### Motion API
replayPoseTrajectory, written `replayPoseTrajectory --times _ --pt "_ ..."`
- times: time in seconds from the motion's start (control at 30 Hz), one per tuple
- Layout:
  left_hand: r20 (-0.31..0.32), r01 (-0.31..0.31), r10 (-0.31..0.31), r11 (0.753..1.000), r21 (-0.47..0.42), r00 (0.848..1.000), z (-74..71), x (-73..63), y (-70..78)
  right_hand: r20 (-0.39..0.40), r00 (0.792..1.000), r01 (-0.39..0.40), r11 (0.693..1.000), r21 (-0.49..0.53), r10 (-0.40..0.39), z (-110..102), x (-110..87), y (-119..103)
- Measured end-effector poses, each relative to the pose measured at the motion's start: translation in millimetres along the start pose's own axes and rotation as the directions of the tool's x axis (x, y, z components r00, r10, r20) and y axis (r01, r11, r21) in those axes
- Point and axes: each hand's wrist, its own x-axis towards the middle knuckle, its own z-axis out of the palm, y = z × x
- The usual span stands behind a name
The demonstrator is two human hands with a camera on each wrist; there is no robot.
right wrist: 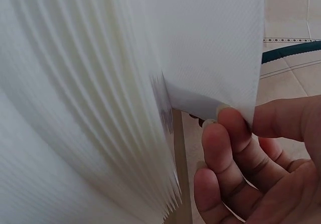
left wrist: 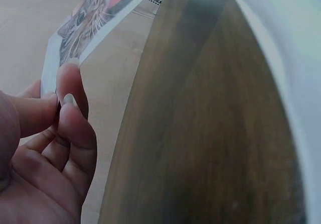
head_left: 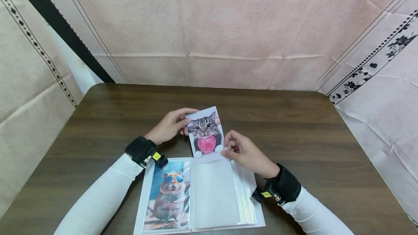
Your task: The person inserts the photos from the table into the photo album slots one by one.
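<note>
A photo album (head_left: 261,218) with clear pocket pages lies open on the table. My left hand (head_left: 168,126) pinches the upper left edge of a cat picture card (head_left: 205,120), which shows a tabby with a pink heart. In the left wrist view, the thumb and fingertips grip the card's end. The card's lower edge meets the top of the right-hand pocket page (head_left: 215,195). Beside that, my right hand (head_left: 249,153) pinches the page's top corner between thumb and index finger, seen closely in the right wrist view. A hamster picture (head_left: 169,202) fills the left page.
The brown wooden table (head_left: 98,148) extends around the album on all sides. Behind it hangs a pale patterned cloth (head_left: 212,28), with more cloth at both sides. In the right wrist view, several stacked album sleeves (right wrist: 75,83) fan out beside the hand.
</note>
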Motion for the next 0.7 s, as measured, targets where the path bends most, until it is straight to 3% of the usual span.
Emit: replayPoseTrajectory --times 0.7 --pt "0.014 0.005 -0.006 1.0 0.03 1.0 13.8 -7.8 2.5 0.0 1.0 0.009 1.0 0.01 -0.009 1 -1.6 -1"
